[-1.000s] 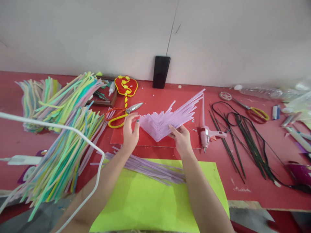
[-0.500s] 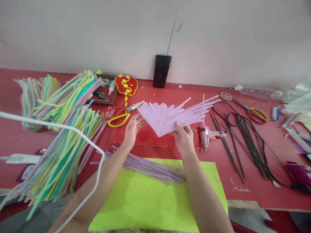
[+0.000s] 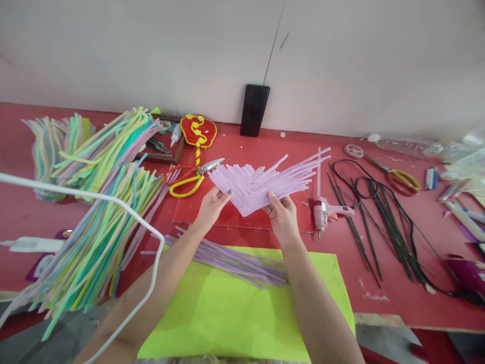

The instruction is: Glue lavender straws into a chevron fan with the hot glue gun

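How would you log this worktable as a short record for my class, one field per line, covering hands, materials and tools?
Left hand: thumb over the left part of the lilac strip piece; fingers partly hidden
Right hand: holds the piece's lower right part
Piece shape: overlapping strips in a V, point toward the person
Nearer the person: loose lilac strips, partly over a yellow-green sheet
Left side: multicoloured strips; scissors
Right side: pink glue gun; dark green sticks
Back: black phone leaning on the wall
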Tool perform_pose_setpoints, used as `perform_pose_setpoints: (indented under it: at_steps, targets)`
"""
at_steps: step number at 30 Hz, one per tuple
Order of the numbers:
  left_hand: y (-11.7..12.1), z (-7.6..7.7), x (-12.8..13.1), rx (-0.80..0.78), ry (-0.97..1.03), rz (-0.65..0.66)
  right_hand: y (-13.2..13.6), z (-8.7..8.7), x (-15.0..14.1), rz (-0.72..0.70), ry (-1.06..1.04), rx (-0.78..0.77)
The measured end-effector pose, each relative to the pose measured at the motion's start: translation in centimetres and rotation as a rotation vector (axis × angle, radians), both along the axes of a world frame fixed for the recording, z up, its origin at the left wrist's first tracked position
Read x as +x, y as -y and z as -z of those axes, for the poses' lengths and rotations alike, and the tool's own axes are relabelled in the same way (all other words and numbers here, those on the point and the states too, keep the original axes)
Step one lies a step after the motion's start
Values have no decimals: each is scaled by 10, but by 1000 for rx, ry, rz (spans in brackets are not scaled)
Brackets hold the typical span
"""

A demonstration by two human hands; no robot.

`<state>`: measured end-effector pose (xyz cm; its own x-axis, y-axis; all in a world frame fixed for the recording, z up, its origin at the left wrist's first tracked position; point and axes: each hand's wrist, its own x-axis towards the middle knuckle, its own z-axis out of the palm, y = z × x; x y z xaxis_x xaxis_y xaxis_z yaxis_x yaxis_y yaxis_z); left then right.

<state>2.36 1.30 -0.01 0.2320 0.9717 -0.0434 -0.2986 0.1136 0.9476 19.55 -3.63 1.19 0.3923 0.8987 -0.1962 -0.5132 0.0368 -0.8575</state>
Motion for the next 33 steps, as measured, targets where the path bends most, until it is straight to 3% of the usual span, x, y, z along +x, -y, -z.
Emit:
perform_pose_setpoints:
  at_steps: [6,14,28,33]
  targets:
    - [-5,-2,-6,-171,222,46,-1,2,-1,26,4,-22]
    - [-6,-2,-6,-166,216,-11,-1,8,4,-37,139,-114]
    - [-12,7,-8,-178,249,-58,-10,19,7,-7,472,-204]
    - [-13,11,-7,-216,257,-60,-11,21,6,42,408,-189]
